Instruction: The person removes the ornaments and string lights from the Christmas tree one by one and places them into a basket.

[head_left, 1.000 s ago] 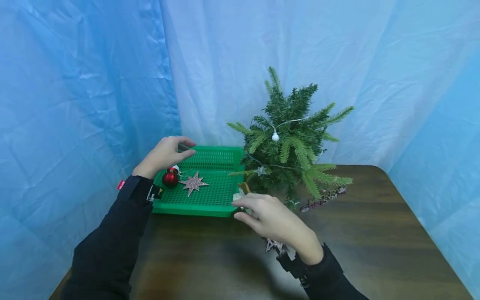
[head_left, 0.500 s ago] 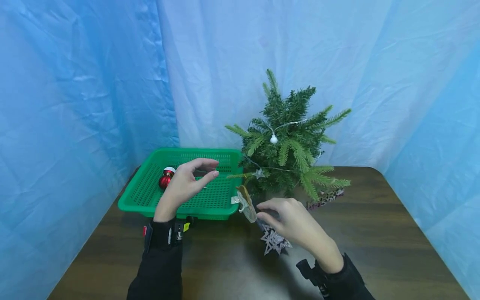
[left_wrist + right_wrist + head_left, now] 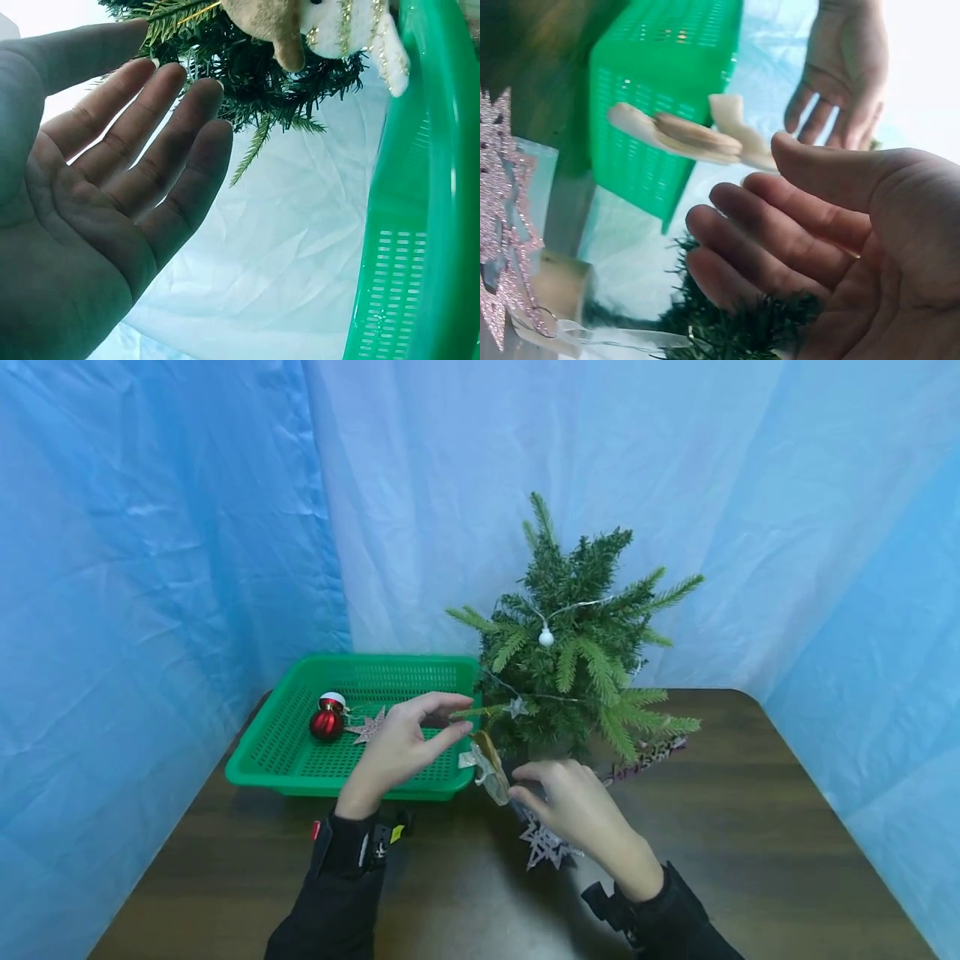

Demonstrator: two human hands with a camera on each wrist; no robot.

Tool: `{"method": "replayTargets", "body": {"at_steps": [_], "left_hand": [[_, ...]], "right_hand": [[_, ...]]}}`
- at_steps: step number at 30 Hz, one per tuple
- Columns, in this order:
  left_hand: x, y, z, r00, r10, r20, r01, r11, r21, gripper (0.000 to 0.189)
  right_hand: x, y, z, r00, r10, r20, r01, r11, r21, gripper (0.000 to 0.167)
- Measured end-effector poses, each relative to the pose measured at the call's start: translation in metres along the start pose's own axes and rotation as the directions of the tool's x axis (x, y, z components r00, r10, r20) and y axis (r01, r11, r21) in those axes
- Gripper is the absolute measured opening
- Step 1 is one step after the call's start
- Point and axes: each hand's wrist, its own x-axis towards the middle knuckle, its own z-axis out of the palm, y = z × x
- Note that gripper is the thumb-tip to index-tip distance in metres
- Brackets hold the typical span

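A small brown-and-white plush ornament (image 3: 489, 768) with gold glitter stripes hangs by a gold loop from a low left branch of the artificial Christmas tree (image 3: 577, 635). My left hand (image 3: 408, 739) is just left of it, thumb and fingers spread either side of the branch tip. In the left wrist view the palm of this left hand (image 3: 112, 180) holds nothing. On the ornament's other side is my right hand (image 3: 573, 797), fingers loosely bent, with the thumb tip right at the plush ornament (image 3: 694, 135) in the right wrist view.
A green plastic basket (image 3: 258, 760) stands left of the tree, holding a red ball (image 3: 327, 724) and a glittery star (image 3: 367, 727). A cut-out glitter star (image 3: 547, 845) hangs below my right hand. Glittery lettering (image 3: 648, 756) is at the tree's lower right. Blue curtains (image 3: 150, 568) surround the table.
My left hand has come from above the basket rightward and down to the branch tip. My right hand has drawn back slightly right, uncovering the plush ornament and the hanging star.
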Motion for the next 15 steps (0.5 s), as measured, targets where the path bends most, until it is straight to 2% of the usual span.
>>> {"method": "replayTargets", "body": {"at_steps": [8,15], "left_hand": [[0.007,-0.001,0.010,1.000,-0.020,0.007,0.020,0.999,0.031,0.036],[0.008,0.000,0.018,1.000,-0.012,-0.001,0.012,0.999,0.052,0.036]], "right_hand": [[0.003,0.006,0.004,0.998,0.057,-0.017,-0.057,0.998,0.004,0.019],[0.004,0.006,0.011,0.999,0.045,-0.018,-0.045,0.999,-0.002,0.016]]}}
